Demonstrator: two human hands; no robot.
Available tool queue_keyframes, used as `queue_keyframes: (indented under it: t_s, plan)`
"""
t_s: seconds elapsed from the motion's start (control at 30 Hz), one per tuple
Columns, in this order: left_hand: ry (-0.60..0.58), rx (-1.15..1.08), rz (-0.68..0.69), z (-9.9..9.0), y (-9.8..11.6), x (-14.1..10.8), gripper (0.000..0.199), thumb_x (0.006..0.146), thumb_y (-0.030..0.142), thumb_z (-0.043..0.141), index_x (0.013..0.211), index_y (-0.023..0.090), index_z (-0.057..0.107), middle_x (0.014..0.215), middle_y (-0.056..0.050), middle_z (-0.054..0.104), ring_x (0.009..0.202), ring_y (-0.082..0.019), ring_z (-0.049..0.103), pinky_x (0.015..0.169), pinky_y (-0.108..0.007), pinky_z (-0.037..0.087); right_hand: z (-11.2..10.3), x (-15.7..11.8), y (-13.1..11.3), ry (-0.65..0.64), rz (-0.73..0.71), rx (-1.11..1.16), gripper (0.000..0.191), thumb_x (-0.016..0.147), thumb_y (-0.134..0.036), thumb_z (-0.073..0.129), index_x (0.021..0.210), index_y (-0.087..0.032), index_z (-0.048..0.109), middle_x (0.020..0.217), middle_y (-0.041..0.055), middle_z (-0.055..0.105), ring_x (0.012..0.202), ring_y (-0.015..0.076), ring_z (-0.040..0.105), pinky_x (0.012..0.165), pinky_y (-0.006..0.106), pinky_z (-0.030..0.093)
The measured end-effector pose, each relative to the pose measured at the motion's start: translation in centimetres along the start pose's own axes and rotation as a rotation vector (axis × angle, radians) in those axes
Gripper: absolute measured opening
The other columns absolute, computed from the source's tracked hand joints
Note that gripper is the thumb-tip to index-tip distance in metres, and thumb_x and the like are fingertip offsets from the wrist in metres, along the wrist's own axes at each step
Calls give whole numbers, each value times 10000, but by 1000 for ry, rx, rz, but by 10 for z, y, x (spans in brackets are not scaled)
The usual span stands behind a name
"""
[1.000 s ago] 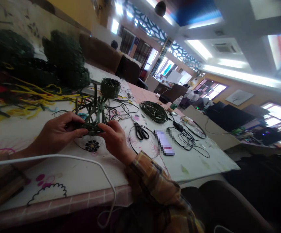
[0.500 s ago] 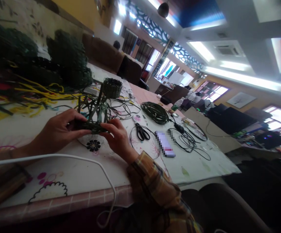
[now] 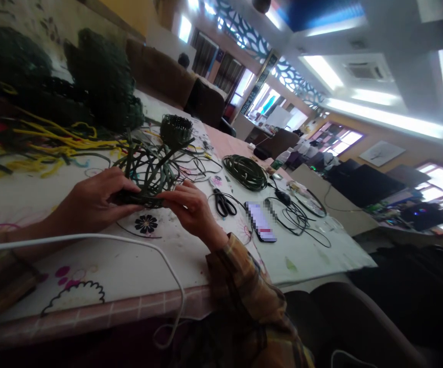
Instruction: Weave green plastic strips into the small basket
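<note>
Between my hands is a partly woven basket of dark green strips, its loose ends sticking up and away from me. My left hand grips its near left edge, thumb below and fingers above. With pinched fingers, my right hand holds the right side of the same edge, where the strips cross. What exactly lies under the fingertips is too small to make out. Behind it stands a finished-looking small woven basket. Black-handled scissors lie to the right of my right hand.
A coil of green strip, a phone and black cable lie to the right. Yellow strips and dark green woven pieces are heaped at the left. A white cable crosses in front of me.
The basket's upright strips have turned and spread, one now leaning to the right. My right hand has shifted slightly right along the edge. Both hands keep hold, and the view has tilted slightly.
</note>
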State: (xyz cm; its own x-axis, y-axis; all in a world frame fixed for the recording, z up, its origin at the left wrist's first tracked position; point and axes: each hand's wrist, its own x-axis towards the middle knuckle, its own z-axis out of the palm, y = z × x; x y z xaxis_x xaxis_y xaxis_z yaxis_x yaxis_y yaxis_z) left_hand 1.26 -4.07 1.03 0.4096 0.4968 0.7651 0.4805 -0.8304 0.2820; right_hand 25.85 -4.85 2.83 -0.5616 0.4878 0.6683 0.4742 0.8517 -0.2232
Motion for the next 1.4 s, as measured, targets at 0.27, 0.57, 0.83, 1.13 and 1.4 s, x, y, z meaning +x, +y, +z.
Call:
queue_keyframes:
  t_s: [0.27,0.57,0.83,1.13,1.4]
  plan:
    - [-3,53,20,1,1,0,302,916,486,635,1000,197,649,858,-3,569,710,-122,541,637,-233,414,3,-3,-3,-16,-35,-180,284,1025,-248,473,1089,-199,745,667,12,519,733,170,457,695,318,388]
    - [-4,94,49,5,1,-2,296,913,501,630,985,218,672,840,-8,594,757,-135,574,663,-237,441,-1,-3,-5,-53,-52,-235,336,1037,-210,426,1117,-258,748,641,-3,470,710,164,428,684,318,361]
    - [6,71,30,2,3,0,306,912,501,634,984,204,657,820,-1,572,714,-126,557,636,-241,423,-5,-2,-2,-53,-39,-236,321,1023,-209,454,1066,-256,768,667,12,454,730,174,394,703,330,356]
    - [-1,37,-105,2,7,1,399,857,626,627,932,238,684,781,1,594,670,-138,541,640,-259,437,-9,-1,1,-61,-2,-251,318,1020,-190,464,1076,-281,764,681,10,427,750,170,397,742,330,375]
    - [-13,11,-114,3,5,0,379,851,590,653,956,227,680,811,0,608,678,-132,535,641,-256,425,-7,-1,2,-12,-18,-214,323,1033,-229,455,1060,-253,776,673,8,438,735,167,411,728,324,389]
